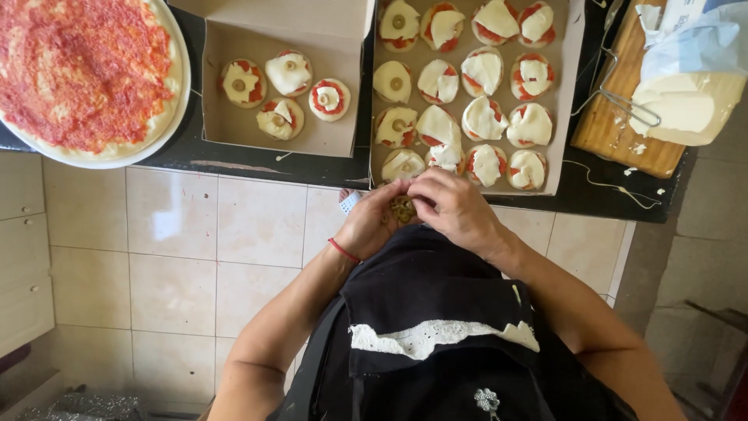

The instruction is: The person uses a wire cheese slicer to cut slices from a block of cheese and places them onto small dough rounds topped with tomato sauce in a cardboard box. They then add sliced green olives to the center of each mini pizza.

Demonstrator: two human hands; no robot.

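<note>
Green olive slices (403, 209), seemingly cupped between hands

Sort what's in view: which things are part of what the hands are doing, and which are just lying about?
In use:
left hand and right hand, together holding olive slices
right box of mini pizzas
left box

Lying about:
large sauced pizza base
cheese block
wooden board

Packed pizza box (569, 93) ahead
</note>
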